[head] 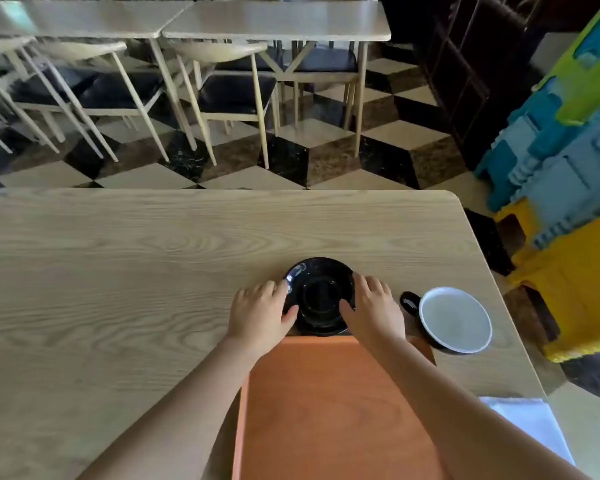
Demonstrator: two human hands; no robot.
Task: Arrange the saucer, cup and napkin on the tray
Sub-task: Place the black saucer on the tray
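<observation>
A black saucer (321, 292) lies on the wooden table just beyond the far edge of the orange tray (333, 403). My left hand (258, 315) grips the saucer's left rim and my right hand (371, 311) grips its right rim, thumbs on top. A black cup (454, 320) with a white inside stands upright on the table to the right of my right hand, its handle pointing left. A white napkin (530, 427) lies near the table's right edge, beside the tray. The tray's surface holds nothing.
The wooden table (118, 289) stretches wide to the left and far side. Its right edge is close to the cup and napkin. Stacked coloured plastic crates (561, 202) stand on the floor to the right. Chairs and tables stand beyond.
</observation>
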